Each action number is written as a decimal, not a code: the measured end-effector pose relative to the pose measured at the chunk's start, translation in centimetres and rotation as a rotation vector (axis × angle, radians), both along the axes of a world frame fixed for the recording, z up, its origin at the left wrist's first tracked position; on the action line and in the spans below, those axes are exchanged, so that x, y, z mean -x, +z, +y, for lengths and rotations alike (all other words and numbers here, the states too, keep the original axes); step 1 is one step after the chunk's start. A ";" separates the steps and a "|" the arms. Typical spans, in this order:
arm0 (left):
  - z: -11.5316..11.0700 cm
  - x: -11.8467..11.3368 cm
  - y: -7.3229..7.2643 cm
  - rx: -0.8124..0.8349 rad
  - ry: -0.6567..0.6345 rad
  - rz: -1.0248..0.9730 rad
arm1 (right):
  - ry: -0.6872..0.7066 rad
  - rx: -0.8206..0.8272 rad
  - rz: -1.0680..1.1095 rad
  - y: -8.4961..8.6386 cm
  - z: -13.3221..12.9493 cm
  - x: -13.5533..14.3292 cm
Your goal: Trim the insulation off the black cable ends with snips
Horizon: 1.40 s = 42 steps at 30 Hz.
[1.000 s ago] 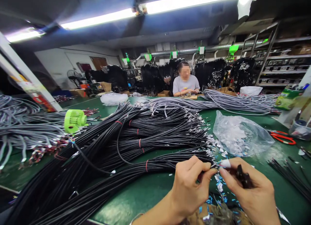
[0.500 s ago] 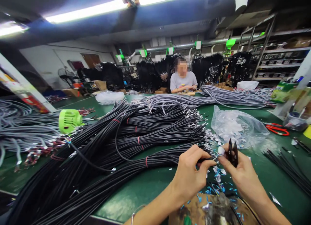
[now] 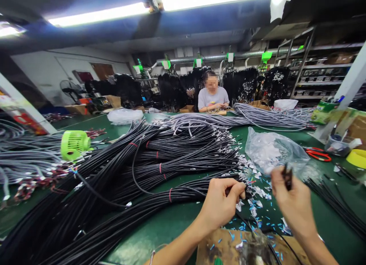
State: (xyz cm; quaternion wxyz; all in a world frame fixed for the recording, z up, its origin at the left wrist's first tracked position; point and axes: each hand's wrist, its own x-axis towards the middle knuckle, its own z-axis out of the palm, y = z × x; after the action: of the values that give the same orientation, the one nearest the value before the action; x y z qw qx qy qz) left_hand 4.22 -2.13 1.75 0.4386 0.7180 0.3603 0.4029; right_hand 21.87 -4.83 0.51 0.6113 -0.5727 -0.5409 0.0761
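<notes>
"Right hand [image 3: 294,202] has moved, hasn't it?"
"Yes, off from the left hand [image 3: 221,202]; half a second ago they nearly met. It grips a dark pincer-like tool [image 3: 287,177], near the clear plastic bag [image 3: 274,150]."
"And the left?"
"Pinched round a black cable [image 3: 228,191], mostly hidden by fingers, coloured wires [image 3: 251,182] just beyond, beside the cable bundle [image 3: 188,190]."
"Anything in the way?"
"Foil scraps [image 3: 259,191] and blue clippings [image 3: 233,236] litter the bench [image 3: 168,223] between the hands."

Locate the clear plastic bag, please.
In the head view, the clear plastic bag lies right of centre, beyond the right hand, beside the red-handled scissors.
</notes>
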 end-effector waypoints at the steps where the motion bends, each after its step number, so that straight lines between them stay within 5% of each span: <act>1: 0.0 0.0 0.0 0.000 0.004 -0.013 | 0.053 0.017 -0.068 0.2 -0.1 0.5; 8: -0.1 0.0 0.2 -0.045 0.038 -0.028 | 0.264 -0.060 -0.238 0.9 -0.8 2.0; 21: -0.4 -0.4 -0.5 -0.149 0.124 0.015 | 0.200 -0.048 -0.269 0.1 -0.9 2.6; 26: -0.2 -0.3 -0.5 -0.141 0.099 -0.002 | 0.303 0.049 -0.243 -0.1 -0.9 2.6; 34: -0.2 -0.1 -0.4 -0.170 0.085 0.017 | 0.141 -0.017 0.081 -0.4 -1.0 2.2; 42: -0.5 -0.2 -0.5 -0.184 0.113 0.009 | 0.066 -0.105 -0.083 -0.9 -1.3 2.8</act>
State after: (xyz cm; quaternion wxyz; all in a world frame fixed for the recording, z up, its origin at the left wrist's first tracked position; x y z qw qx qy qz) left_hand 4.46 -2.61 1.25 0.3459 0.7357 0.3636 0.4548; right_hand 19.12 -6.15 -0.41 0.6146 -0.5242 -0.5877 0.0441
